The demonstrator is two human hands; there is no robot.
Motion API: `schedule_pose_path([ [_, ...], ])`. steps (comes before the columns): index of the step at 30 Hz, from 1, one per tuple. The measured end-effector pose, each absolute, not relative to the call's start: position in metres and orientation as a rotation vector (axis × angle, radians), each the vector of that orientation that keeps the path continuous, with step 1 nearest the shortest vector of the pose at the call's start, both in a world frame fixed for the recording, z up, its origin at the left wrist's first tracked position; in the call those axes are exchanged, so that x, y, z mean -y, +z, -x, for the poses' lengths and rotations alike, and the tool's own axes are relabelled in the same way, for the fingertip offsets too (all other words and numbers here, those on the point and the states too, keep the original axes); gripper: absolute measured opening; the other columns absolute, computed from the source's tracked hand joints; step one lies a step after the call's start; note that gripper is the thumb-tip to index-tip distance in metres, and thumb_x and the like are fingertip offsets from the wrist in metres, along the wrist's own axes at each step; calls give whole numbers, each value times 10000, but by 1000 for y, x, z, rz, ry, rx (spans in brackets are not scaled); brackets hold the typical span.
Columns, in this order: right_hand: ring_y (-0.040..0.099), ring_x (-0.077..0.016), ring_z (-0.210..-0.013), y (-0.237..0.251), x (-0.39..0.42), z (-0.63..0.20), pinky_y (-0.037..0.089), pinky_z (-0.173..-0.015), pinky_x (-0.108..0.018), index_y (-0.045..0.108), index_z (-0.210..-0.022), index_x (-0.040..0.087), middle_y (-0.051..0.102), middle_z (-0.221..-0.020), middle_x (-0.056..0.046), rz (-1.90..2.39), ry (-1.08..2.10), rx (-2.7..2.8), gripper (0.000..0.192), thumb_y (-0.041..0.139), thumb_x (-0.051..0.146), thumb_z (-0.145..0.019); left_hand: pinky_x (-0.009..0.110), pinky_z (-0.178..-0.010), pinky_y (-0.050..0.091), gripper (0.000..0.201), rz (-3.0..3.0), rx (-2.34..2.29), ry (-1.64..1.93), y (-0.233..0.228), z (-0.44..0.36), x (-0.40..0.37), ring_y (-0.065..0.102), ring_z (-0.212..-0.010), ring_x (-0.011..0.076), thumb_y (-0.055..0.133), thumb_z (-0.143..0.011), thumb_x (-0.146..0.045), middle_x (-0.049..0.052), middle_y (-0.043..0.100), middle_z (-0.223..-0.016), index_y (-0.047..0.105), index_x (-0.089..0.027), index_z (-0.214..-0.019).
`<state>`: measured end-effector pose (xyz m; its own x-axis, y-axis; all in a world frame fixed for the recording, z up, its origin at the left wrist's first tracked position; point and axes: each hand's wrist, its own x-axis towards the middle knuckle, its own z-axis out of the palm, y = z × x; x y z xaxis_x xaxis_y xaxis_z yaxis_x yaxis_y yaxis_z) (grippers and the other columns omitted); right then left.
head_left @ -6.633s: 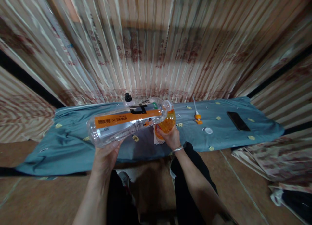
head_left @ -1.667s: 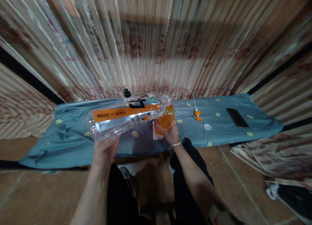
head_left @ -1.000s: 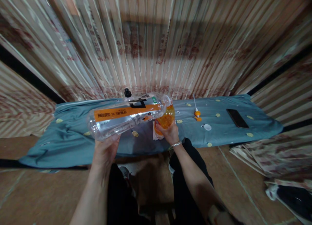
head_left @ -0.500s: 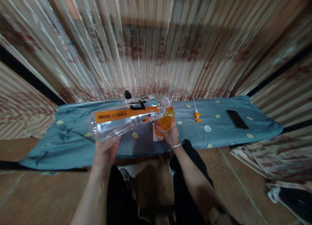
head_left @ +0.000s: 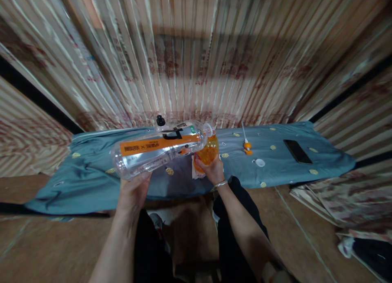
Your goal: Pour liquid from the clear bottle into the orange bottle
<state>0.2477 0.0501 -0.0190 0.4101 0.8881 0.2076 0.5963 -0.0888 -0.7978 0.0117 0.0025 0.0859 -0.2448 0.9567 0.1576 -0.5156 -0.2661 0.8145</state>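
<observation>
Clear plastic makes up the large bottle (head_left: 159, 150), which lies almost flat in the air with its orange label up and its open mouth at the right, resting on the rim of a small orange bottle (head_left: 207, 151). The left hand (head_left: 133, 193) is clenched under the large bottle's base at the near left; the right hand (head_left: 211, 170) grasps the small bottle from the near side, just above a white tissue (head_left: 194, 173). Both bottles hang over the blue cloth (head_left: 92, 172) covering the low table. The large bottle looks nearly drained and the small one looks well filled, so the pouring seems close to done; capping is left, since a sprayer top (head_left: 246, 144) and a white cap (head_left: 259, 162) lie apart to the right, with 1 phone (head_left: 297, 151) farther right. A black cap (head_left: 160, 120) stands at the far edge.
</observation>
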Motion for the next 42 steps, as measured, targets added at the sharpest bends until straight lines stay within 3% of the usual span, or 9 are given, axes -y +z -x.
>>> schedule_pose_path([
  [17,795,-365,-1014,-17,-49,-246,615,-851,-450,573,-1155,227,825,-1041,-116,1800,472,1222,654,838,558,-657,524,-1127,552,752,-834,-810,1737,86,-13,0,723,-1235,378,1025,-487,-337,65,816,-1151,775,-298,-1195],
  [29,779,-339,-891,-23,-51,-247,598,-761,-428,581,-1098,222,796,-919,-88,1763,456,1239,605,826,565,-664,555,-1061,588,692,-813,-853,1712,71,-7,-1,776,-1084,382,1014,-496,-332,70,812,-922,779,-251,-1142],
  [42,776,-361,-933,-25,-52,-250,608,-785,-455,583,-1089,228,790,-932,-110,1737,467,1238,603,821,572,-654,593,-1061,578,717,-803,-843,1699,72,-6,1,792,-1040,380,1016,-503,-326,75,825,-934,784,-250,-1177],
])
